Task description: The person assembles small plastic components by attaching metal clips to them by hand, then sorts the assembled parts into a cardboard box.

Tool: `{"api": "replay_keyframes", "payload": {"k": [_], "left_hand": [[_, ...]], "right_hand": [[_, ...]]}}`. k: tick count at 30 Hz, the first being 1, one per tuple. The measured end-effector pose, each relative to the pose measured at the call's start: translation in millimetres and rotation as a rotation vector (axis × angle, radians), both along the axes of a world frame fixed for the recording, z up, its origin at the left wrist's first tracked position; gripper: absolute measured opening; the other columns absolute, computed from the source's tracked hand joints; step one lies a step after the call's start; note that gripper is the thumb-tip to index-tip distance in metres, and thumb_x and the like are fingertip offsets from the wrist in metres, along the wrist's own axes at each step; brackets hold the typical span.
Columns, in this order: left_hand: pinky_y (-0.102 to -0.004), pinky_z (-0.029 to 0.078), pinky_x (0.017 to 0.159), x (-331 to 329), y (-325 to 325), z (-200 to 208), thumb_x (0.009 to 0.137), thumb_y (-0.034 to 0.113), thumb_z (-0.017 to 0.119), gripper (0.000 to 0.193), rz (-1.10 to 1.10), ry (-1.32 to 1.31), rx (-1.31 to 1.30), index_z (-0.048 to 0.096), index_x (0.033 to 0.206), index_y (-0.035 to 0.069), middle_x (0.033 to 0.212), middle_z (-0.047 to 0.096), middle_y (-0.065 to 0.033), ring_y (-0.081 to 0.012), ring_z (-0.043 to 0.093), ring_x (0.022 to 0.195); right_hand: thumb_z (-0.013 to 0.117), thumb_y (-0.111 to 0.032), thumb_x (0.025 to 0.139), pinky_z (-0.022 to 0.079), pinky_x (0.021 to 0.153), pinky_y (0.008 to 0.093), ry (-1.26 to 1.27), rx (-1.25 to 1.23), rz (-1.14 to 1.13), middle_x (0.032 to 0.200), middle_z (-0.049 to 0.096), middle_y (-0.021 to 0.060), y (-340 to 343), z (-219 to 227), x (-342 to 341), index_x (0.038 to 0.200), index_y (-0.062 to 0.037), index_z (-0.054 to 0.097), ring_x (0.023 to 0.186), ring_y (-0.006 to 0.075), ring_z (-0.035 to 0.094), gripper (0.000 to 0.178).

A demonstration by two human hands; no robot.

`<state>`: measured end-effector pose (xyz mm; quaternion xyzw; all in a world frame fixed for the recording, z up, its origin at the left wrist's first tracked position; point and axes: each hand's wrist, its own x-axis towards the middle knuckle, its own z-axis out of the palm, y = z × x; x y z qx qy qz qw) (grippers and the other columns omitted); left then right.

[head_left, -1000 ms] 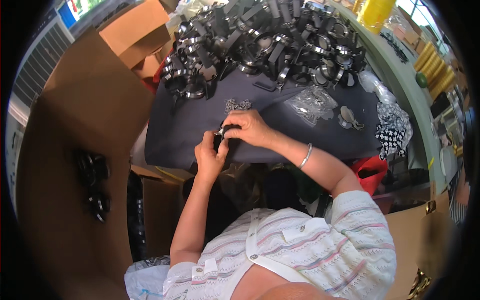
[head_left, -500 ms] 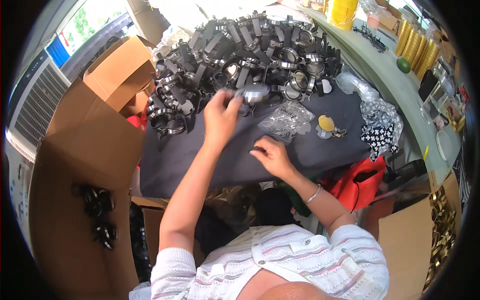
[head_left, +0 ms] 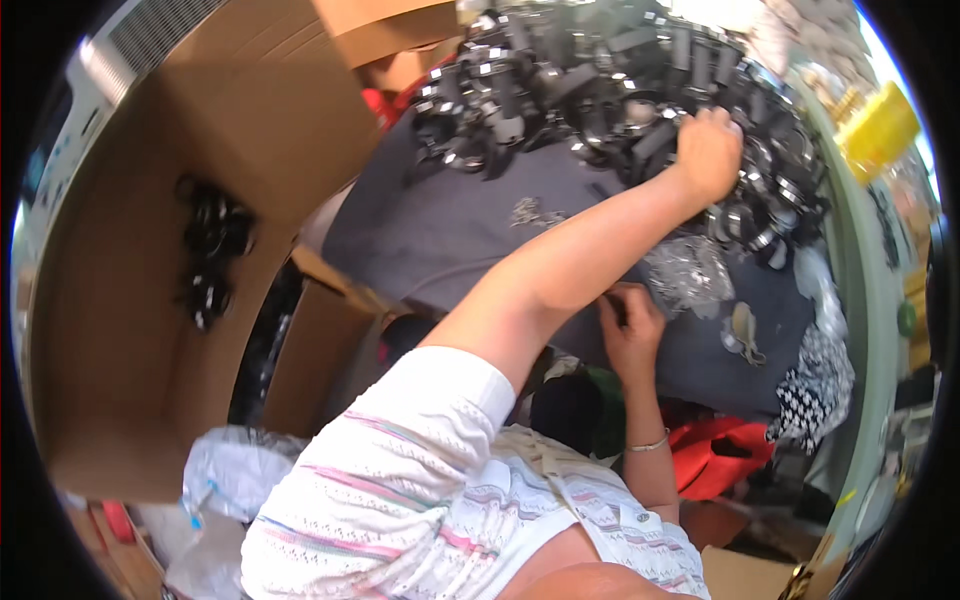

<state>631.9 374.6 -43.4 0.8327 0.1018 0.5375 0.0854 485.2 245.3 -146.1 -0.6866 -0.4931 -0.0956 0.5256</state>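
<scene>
A large heap of black-strapped watches with round silver cases (head_left: 590,130) covers the far side of a dark cloth (head_left: 450,220). My left hand (head_left: 710,155) reaches across to the right part of this heap, its fingers curled down among the watches. What lies under those fingers is hidden. Lower down, over the cloth's near edge, my right hand (head_left: 634,325) keeps its thumb and fingers bent together. Something dark shows between them, too small to make out. Just beyond it lies a clear plastic bag of small shiny parts (head_left: 690,275).
Small silver pieces (head_left: 535,212) lie on the cloth, and a yellowish disc (head_left: 742,325) near its right edge. A big cardboard box (head_left: 130,300) stands at the left with several black watches (head_left: 212,245) in it. Patterned fabric (head_left: 815,390) and a red bag (head_left: 715,455) are at the right.
My view has turned, shifting the table rightward. My left hand has gone from in front of the heap, holding a round silver watch, to its right part. My right hand stays low over the cloth.
</scene>
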Motion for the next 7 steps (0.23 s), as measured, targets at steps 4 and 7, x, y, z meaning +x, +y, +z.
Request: {"api": "replay_keyframes", "payload": {"k": [4,7], "left_hand": [[-0.0403,0.047,0.064,-124,27,-20,0.070,0.012,0.064,0.008,-0.206,0.026,-0.007,0.060,0.073,0.006,0.077,0.056,-0.0096,-0.0301,0.056,0.076],[-0.0402,0.048,0.065,-221,61,-48,0.069,0.010,0.066,0.012,-0.100,0.074,-0.104,0.062,0.080,0.007,0.079,0.057,-0.0094,-0.0308,0.058,0.078]], "right_hand": [[0.063,0.005,0.073,0.043,0.053,0.0290,0.099,-0.031,0.053,0.071,0.055,0.0091,1,-2,3,0.084,-0.0006,0.057,0.057,0.0180,0.052,0.013],[0.060,0.005,0.077,0.043,0.055,0.0248,0.245,-0.043,0.140,0.073,0.055,0.0046,21,-16,-8,0.090,-0.0004,0.059,0.062,0.0105,0.050,0.014]]}}
